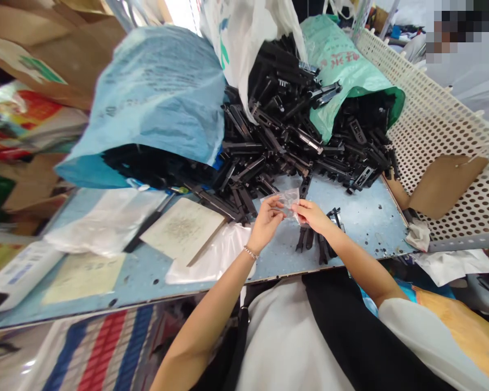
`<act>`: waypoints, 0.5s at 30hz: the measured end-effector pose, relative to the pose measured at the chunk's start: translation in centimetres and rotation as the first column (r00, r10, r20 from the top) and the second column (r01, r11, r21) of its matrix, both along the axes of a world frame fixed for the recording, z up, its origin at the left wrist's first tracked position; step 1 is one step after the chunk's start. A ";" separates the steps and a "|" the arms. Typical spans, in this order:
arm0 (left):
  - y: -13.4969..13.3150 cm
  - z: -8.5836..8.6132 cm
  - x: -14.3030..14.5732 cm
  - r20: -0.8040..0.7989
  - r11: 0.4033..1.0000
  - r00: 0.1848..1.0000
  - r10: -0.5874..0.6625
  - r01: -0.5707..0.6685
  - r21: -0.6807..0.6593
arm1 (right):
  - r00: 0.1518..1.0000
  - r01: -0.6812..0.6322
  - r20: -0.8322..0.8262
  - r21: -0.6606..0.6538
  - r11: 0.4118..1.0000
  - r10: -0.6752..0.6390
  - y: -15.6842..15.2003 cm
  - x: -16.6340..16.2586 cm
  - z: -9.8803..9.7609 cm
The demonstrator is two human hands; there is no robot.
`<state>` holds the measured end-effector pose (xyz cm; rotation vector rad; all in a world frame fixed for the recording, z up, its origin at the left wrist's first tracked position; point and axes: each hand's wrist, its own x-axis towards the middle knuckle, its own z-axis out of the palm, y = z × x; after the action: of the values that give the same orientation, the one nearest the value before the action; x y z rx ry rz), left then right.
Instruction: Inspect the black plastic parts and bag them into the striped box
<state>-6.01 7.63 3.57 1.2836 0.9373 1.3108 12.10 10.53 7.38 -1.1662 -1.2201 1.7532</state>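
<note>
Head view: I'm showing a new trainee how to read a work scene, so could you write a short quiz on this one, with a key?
1. True or false: the right hand holds a small clear bag.
2. What colour is the large bag on the table that lies nearest the perforated basket? A) blue B) green C) white
3. Fill in the blank: a bracelet is worn on the ____ wrist.

Key: 1. True. 2. B, green. 3. Left.
</note>
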 end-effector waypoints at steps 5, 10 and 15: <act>-2.8 -0.9 0.8 -0.305 0.947 0.915 0.264 -0.186 0.261 | 0.967 0.035 -0.239 -0.202 0.979 -0.084 -0.5 0.2 0.0; -3.8 -1.1 3.5 -0.268 0.903 0.896 0.354 -0.253 0.347 | 0.916 0.001 -0.384 -0.288 0.958 -0.116 0.4 -0.1 1.2; -1.6 -0.7 4.5 0.032 0.937 0.939 0.344 -0.341 -0.074 | 0.941 0.076 -0.320 -0.113 0.991 -0.109 0.0 0.5 2.3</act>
<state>-1.49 6.08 2.86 1.0645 1.2017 1.5539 12.62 10.55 9.70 -0.9239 -0.8759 1.8636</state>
